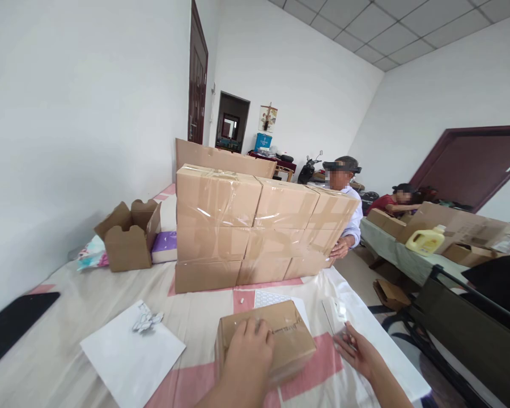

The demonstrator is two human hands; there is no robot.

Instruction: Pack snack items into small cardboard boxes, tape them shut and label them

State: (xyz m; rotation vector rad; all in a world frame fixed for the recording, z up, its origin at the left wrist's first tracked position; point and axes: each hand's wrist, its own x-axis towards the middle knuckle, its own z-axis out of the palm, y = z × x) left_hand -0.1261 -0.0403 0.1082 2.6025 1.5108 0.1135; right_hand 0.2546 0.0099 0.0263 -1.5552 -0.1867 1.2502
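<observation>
A taped cardboard box point(280, 334) lies on the table in front of me, with dark print on its top. My left hand point(250, 347) rests on the top of this box, its fingers laid over the lid and slightly bent; its thumb is hidden. To the right of the box, my right hand point(359, 350) pinches a small white object point(335, 314) with a shiny part, whose kind I cannot make out. Partly behind the box is a white sheet point(272, 298) with printed blue cells. A tiny white piece point(242, 301) lies near that sheet.
Taped cardboard boxes point(215, 243) form a wall across the table. At left are an open carton point(130, 249), a purple-and-white pack point(164, 246), white paper point(130, 357) with crumpled scraps point(147, 320), and a black phone-like slab point(17, 328). A co-worker's hand point(342, 247) touches the wall's right end.
</observation>
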